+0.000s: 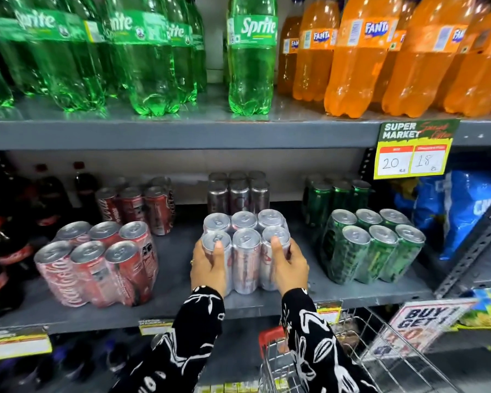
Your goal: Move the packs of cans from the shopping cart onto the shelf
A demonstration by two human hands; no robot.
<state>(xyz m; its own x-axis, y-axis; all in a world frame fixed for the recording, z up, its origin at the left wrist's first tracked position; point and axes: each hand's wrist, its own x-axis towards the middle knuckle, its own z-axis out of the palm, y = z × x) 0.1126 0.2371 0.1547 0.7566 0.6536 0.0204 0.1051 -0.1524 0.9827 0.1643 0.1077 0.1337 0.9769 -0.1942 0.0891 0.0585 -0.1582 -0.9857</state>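
Both hands, left (209, 265) and right (289, 265), clamp the silver pack (245, 251) standing on the shelf (182, 302) between the red pack (97, 262) and green pack (372, 245); the cart (366, 358) below looks nearly emptied, so little seems left.

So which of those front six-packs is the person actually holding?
The silver pack in the middle; both hands grip its sides, between the red pack and green pack.

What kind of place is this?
A supermarket drinks aisle: shelves of Sprite bottles and Fanta bottles, a price tag reading "Super Market", and a wire shopping cart below.
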